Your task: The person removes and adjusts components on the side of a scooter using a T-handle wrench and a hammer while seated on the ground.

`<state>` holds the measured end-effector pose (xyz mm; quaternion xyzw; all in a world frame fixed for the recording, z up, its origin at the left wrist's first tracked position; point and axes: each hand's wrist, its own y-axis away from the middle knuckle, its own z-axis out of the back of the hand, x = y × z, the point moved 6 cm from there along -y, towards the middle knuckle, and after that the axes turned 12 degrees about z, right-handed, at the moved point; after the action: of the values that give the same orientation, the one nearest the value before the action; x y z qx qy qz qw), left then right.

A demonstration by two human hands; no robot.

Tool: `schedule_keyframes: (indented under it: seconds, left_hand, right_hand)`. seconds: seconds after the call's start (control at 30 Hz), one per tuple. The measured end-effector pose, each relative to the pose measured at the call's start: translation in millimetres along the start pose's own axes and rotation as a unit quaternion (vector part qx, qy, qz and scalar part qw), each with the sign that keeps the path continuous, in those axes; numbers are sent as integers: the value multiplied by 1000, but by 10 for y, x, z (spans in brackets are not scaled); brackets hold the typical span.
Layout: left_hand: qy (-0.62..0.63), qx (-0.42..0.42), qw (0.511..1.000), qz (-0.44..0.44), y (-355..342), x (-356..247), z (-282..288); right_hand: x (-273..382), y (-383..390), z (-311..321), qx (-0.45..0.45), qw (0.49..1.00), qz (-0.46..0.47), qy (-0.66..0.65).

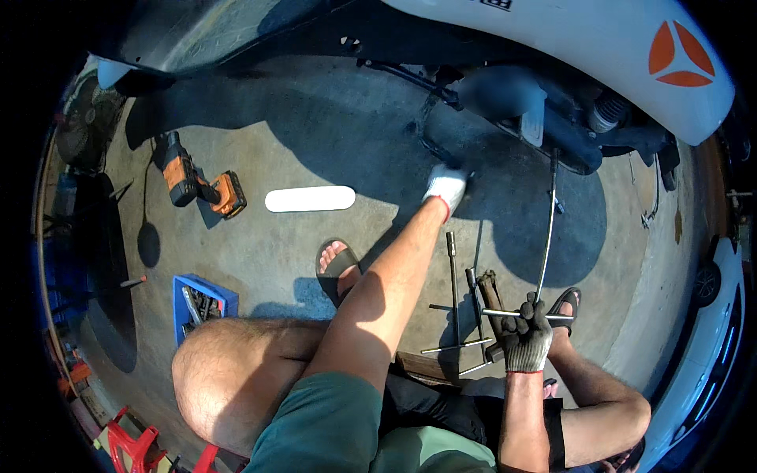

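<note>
Nearest me, low and right of centre in the frame, the squatting person's right hand [527, 335], in a dark-palmed glove with a pale knitted cuff, is wrapped around the crossbar of a long silver T-handled wrench [546, 236]. It holds the bar near the middle, I'd guess for even turning force, and the shaft runs up toward the vehicle's dark underside; I can't tell whether the tip is seated.

Just left of that hand, two more metal T-handled wrenches [453, 284] lie on the grey concrete floor [378, 260], probably kept between the feet for easy reach. At lower left stands a blue plastic bin [229, 298] with assorted tools in it.

Farther up, near the centre, the left hand [447, 189], in a white glove with a red edge, is stretched out beside dark metal parts, perhaps to steady something; it's too blurred to tell whether it grips anything.

Left of it lie a white, round-ended strip [310, 199] and, beyond, an orange-and-black cordless power tool [185, 188]. The white-bodied vehicle [583, 39] fills the top right.

I count three T-handled wrenches, one bin, one strip, one power tool.
</note>
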<state>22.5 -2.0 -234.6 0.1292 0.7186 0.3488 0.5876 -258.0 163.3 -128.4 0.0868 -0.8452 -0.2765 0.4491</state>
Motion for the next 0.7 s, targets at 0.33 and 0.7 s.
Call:
schedule_keyframes:
  seconds: [0.33, 0.7]
  left_hand:
    - [212, 83, 974, 2, 316, -660, -298]
    - [209, 77, 974, 40, 386, -494, -252]
  right_hand:
    - [126, 334, 84, 37, 980, 94, 171]
    - [128, 387, 101, 17, 975, 102, 196]
